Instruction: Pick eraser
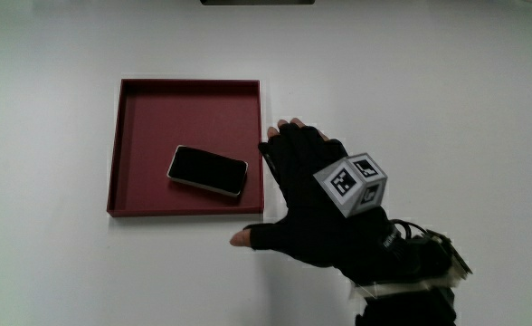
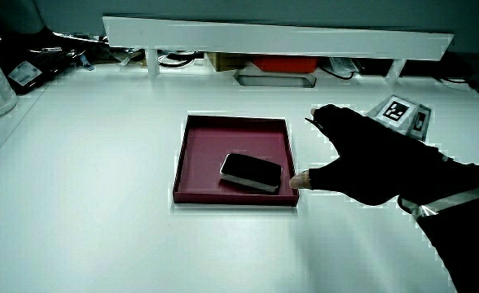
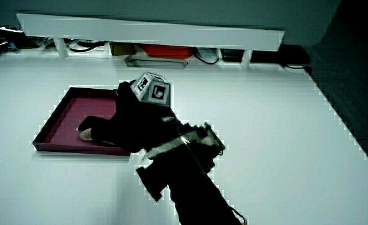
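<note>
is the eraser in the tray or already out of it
In the tray. The eraser lies flat on the floor of the red tray; the hand is beside the tray, not touching it.

The main view looks straight down on the white table from close above, its field narrow, with the shallow dark-red square tray about nine o'clock from the frame's centre. Both side views sit lower on the person's side and face forward and down across the table toward the low white partition at twelve o'clock, taking in more tabletop. All three share the tray and the black-gloved hand at its edge.
</note>
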`<state>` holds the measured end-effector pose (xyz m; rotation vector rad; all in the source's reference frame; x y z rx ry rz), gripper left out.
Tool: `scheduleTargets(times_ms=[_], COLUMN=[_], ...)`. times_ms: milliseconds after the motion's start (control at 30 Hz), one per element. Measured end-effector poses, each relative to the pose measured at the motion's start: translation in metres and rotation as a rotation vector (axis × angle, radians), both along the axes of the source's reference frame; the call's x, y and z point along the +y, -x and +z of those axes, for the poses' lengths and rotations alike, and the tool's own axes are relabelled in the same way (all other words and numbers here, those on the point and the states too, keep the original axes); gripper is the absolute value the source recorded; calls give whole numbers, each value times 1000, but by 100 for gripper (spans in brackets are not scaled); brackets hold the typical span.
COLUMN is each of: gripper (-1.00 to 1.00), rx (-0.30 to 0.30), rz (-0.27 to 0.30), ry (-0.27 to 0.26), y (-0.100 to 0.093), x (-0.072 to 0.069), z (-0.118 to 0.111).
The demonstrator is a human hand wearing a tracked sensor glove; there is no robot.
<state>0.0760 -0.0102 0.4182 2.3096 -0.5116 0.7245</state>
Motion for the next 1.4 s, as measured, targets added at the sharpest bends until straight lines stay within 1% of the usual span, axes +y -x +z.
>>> scheduleTargets(times_ms=[133, 167, 200, 267, 333, 400, 467, 500, 633, 667, 700, 733, 767, 800, 867, 933, 967, 1000, 1033, 1067, 1100, 1133, 1167, 1200, 1267, 1333, 1367, 1400], gripper=[0, 0, 0, 0, 0, 0, 0, 0, 0, 0, 0, 0, 0, 0, 0, 0, 0, 0, 0, 0, 0, 0, 0, 0, 0, 0, 0, 0], rx=[-67, 3, -7, -76, -62, -10, 9, 10, 31, 32, 35, 32, 42, 35, 56, 65, 62, 78, 81, 80, 66, 76, 72, 89, 70, 85, 76, 86], rz=[10, 29, 25, 36, 42, 44, 45, 55, 62, 63, 69, 69, 74, 70, 70, 72, 75, 73, 79, 76, 76, 88, 81, 80, 83, 85, 78, 77], ry=[103, -6, -2, 118, 132, 20, 8, 5, 42, 34, 35, 41, 40, 50, 52, 59, 51, 63, 66, 66, 64, 56, 63, 61, 61, 56, 68, 60], y=[15, 17, 20, 26, 32, 38, 43, 44, 51, 53, 54, 55, 55, 57, 60, 62, 64, 65, 66, 67, 68, 68, 69, 70, 71, 71, 72, 72], x=[-9, -11, -13, -16, -19, -23, -25, -25, -29, -29, -29, -29, -29, -29, -29, -28, -27, -27, -27, -28, -27, -26, -26, -25, -24, -23, -23, -22], z=[3, 2, 8, 21, 29, 29, 32, 34, 54, 52, 56, 59, 61, 64, 71, 80, 78, 86, 90, 90, 89, 91, 94, 97, 98, 102, 102, 106])
